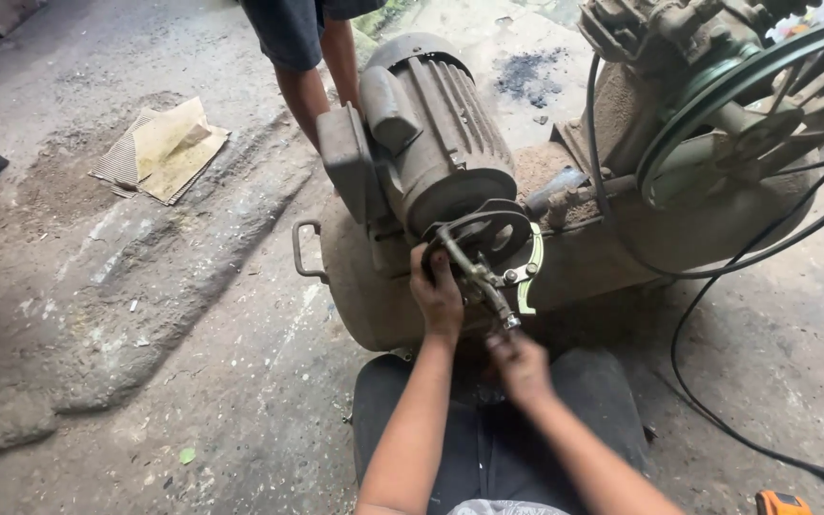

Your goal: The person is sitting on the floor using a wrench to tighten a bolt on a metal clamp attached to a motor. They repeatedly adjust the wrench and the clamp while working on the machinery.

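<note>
A metal gear puller [488, 272] sits hooked around the dusty grey motor's pulley [482, 232], screw pointing outward.

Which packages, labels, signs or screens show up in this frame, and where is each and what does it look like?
Flattened cardboard: on the dirt floor at upper left, left of the motor; tan and brown, torn, its corrugated edge showing.
No labels, signs or screens can be made out.
Both hands are on a gear puller clamped on the motor's pulley: the left hand on an arm, the right hand at the screw's end.
</note>
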